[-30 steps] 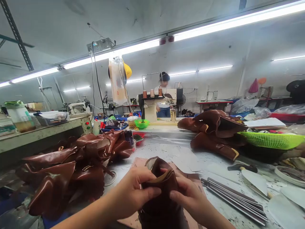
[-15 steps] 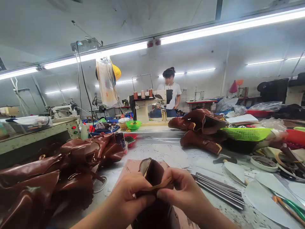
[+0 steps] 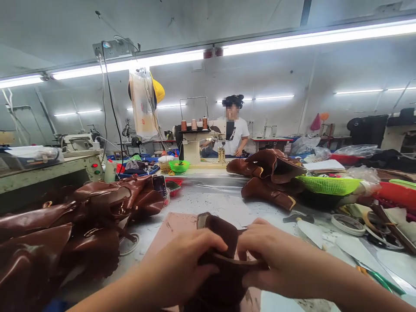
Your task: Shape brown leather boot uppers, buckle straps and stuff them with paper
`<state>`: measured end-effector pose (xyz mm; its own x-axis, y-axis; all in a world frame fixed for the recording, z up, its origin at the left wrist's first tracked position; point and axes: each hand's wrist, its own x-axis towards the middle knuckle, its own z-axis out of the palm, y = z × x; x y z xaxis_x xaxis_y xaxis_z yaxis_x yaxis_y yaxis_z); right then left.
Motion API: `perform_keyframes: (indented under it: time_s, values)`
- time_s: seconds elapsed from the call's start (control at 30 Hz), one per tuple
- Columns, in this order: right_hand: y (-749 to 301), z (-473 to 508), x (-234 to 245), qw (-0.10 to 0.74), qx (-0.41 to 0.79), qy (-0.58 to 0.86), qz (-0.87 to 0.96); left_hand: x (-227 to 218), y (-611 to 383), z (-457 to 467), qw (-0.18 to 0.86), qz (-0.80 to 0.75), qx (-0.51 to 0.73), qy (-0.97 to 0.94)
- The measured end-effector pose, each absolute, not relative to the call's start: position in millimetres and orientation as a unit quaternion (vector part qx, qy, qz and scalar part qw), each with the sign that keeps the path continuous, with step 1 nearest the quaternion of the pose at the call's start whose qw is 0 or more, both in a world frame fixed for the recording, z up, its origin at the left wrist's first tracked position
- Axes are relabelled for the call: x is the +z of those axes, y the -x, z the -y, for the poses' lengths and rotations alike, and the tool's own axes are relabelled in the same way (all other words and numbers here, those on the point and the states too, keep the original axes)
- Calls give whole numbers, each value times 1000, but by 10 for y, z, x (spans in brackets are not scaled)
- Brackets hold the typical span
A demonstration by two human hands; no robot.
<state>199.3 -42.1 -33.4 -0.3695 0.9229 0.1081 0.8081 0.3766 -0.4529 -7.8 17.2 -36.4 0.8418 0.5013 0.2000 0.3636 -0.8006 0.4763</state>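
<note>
A dark brown leather piece (image 3: 224,260) is folded between both of my hands, low in the middle of the view, over a pinkish board (image 3: 169,232) on the work table. My left hand (image 3: 183,268) grips its left side with curled fingers. My right hand (image 3: 273,258) clasps its right edge, fingers wrapped over the top. The lower part of the piece is hidden behind my hands.
A heap of brown leather pieces (image 3: 74,225) lies at the left, with a phone (image 3: 160,186) propped on it. More brown leather pieces (image 3: 269,177) and a green basket (image 3: 328,184) sit at the right, with tape rolls and tools. A person (image 3: 235,130) stands behind a sewing machine beyond.
My hands have pressed the leather piece lower and flatter, and my right hand now covers its right edge. The view has shifted slightly to the right.
</note>
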Motion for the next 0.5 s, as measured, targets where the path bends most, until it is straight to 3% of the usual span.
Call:
perform_keyframes:
  time_s: [0.13, 0.37, 0.5]
  values:
    - [-2034, 423, -278, 94, 125, 477, 865, -466, -142, -182, 123, -209, 159, -957]
    - [-2079, 384, -406, 101, 169, 502, 842, -375, -384, -171, -61, -133, 59, -987]
    - [-2096, 382, -477, 79, 190, 510, 835, -339, -447, -171, -93, -125, 4, -988]
